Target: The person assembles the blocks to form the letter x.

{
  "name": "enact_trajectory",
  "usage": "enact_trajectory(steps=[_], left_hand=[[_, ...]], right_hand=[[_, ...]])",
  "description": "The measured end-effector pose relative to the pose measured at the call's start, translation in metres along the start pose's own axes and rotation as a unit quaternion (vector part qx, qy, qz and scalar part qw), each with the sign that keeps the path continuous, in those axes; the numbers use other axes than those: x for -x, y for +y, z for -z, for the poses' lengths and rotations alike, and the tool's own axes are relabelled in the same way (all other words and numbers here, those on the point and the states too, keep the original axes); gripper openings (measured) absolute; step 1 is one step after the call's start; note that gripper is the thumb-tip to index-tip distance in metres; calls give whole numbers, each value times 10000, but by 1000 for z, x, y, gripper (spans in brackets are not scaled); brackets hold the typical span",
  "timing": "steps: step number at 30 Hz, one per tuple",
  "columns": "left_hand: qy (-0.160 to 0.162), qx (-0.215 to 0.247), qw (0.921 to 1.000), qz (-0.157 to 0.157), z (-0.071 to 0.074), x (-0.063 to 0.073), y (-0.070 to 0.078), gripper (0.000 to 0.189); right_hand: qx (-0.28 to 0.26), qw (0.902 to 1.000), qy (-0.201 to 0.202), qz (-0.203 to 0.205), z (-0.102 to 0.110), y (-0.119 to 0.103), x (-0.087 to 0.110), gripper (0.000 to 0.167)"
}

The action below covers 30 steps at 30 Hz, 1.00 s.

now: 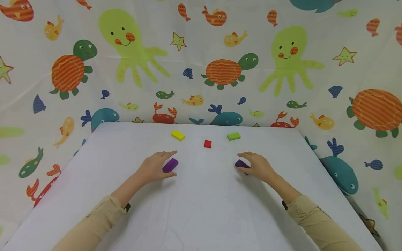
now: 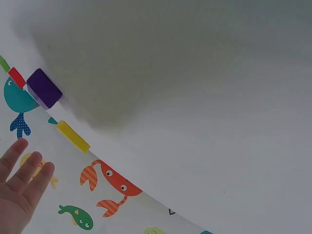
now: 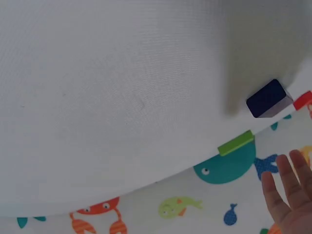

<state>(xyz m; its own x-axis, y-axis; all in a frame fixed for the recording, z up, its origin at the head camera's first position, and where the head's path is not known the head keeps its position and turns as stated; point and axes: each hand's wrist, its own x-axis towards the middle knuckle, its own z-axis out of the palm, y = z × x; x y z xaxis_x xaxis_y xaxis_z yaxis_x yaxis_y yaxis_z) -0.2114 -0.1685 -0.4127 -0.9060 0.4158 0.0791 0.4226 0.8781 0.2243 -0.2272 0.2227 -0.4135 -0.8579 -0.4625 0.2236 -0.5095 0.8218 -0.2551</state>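
My left hand [image 1: 153, 168] has its thumb and fingers spread on either side of a purple block [image 1: 170, 165]. That block stands apart from the straight fingers [image 2: 20, 178] in the left wrist view. Across the table, my right hand [image 1: 259, 168] reaches around a dark purple, nearly black block [image 1: 241, 163], which its thumb and fingers partly cover in the head view. In the right wrist view this dark block [image 3: 267, 100] lies clear of the extended fingers [image 3: 292, 187].
Farther back on the white table [image 1: 207, 202] lie a yellow block [image 1: 178, 135], a small red block [image 1: 208, 144] and a green block [image 1: 233, 136]. Behind the table's far edge hangs a cloth [image 1: 188, 52] printed with sea animals.
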Motion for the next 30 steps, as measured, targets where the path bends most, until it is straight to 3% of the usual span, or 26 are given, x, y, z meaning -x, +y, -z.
enact_trajectory(steps=[11, 23, 30], left_hand=[[-77, 112, 9999, 78, 0, -10, 11, 69], [513, 121, 9984, 194, 2, -24, 21, 44], [808, 444, 9955, 217, -2, -33, 30, 34]], right_hand=[[66, 9999, 118, 29, 0, 2, 3, 39], [86, 9998, 181, -75, 1, -4, 5, 34], [40, 9997, 209, -143, -1, -7, 6, 33]])
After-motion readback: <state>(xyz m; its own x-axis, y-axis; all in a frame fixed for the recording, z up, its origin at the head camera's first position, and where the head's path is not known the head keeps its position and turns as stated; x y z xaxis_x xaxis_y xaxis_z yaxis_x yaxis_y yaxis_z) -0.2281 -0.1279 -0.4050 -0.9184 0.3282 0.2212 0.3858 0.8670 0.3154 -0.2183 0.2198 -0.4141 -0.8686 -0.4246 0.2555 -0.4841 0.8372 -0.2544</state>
